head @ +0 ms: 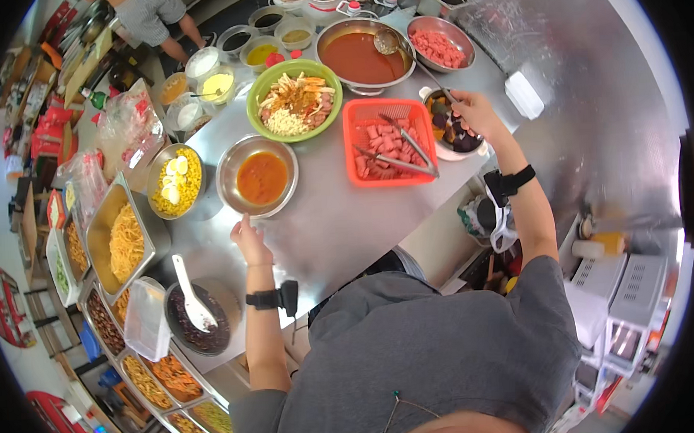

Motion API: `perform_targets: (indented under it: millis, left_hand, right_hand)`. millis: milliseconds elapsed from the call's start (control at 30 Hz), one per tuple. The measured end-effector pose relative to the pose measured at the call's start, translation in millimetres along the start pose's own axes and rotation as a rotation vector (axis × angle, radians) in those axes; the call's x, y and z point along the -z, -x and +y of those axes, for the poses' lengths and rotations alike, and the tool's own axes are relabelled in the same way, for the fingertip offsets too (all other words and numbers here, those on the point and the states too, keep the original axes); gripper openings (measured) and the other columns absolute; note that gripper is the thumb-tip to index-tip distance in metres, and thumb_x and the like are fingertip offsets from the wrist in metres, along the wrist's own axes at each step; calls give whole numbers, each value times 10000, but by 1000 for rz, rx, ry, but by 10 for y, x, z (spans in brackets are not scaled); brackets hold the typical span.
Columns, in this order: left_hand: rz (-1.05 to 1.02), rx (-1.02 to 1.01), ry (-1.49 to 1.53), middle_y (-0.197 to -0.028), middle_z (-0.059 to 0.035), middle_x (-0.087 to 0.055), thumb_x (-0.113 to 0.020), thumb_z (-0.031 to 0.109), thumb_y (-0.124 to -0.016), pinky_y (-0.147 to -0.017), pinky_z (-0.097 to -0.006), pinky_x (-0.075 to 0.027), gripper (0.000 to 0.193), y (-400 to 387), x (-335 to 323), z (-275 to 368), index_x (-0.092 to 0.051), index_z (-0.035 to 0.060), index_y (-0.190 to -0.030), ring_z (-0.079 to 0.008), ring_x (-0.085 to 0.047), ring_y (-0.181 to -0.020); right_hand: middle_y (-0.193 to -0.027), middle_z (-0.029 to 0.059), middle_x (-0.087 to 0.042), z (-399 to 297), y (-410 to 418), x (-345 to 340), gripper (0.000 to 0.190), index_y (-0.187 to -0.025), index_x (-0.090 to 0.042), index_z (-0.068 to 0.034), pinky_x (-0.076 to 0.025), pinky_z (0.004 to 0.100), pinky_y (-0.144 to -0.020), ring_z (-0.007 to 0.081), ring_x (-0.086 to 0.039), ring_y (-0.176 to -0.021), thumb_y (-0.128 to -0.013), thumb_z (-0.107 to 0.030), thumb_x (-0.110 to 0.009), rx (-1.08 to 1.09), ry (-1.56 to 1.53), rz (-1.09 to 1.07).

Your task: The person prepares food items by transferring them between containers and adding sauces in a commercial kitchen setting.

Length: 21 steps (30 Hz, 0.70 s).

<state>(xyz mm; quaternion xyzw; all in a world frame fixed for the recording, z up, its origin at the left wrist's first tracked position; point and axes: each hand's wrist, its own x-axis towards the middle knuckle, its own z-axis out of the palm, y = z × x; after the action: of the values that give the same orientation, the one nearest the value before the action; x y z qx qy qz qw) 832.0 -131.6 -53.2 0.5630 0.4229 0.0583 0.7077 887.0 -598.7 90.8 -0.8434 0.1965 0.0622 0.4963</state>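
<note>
My right hand (475,115) grips the long handle of a metal ladle (386,42). The ladle's head is over the reddish-brown sauce (356,59) inside a wide steel basin (322,30); whether it dips in is unclear. Below that hand stands a white pot (457,153) with dark pieces in it. My left hand (251,242) has its fingertips at the near rim of a steel bowl (224,181) holding orange-red liquid (262,178). Whether those fingers grip the rim cannot be made out. A green bowl (254,104) of shredded food, chopped garlic and spice powder sits beyond.
Metal tongs (404,135) lie across a red basket (354,175) of cut sausage. A steel bowl of minced meat (437,47), a corn-and-egg bowl (177,177), a noodle pan (128,240) and a dark pot with a white spoon (191,299) surround the steel table (324,235). Another person (149,16) stands far left.
</note>
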Motion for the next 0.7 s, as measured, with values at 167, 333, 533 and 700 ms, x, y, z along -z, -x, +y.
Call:
perform_targets:
  millis: [167,333,533,700]
  left_hand:
    - [-98,-11,129,-944,-68,-445,-547,205,-861,-729,-359,-457,272,-246,-81,-196,-382,52,-1013,-184,-478,-812]
    - [-223,-105,166,-949,-92,-444,-506,110,-880,-807,-411,-471,162,-125,27,-230,-356,52,-866,-252,-503,-939]
    - [-158,-27,353,-1025,-120,-462,-510,77,-874,-890,-423,-454,133,170,136,-118,-385,40,-851,-236,-485,-996]
    - [-147,-24,386,-972,-75,-516,-551,85,-854,-881,-409,-462,166,400,191,127,-413,91,-763,-225,-510,-969]
  right_hand:
    - [-686,14,-459,-101,-333,109,330,-1136,-526,26,-356,240,-417,78,-403,-471,-825,-60,-457,136,196,-93]
    - [-700,0,-456,-88,-558,263,342,-1161,-507,2,-331,213,-376,52,-395,-457,-826,-63,-482,-72,-35,-299]
    - [-754,7,-493,36,-858,427,311,-1158,-469,-33,-277,144,-316,20,-362,-441,-851,-77,-491,-326,-482,-557]
    - [-776,28,-504,32,-885,484,309,-1165,-445,-36,-271,132,-296,14,-340,-434,-861,-66,-492,-439,-720,-697]
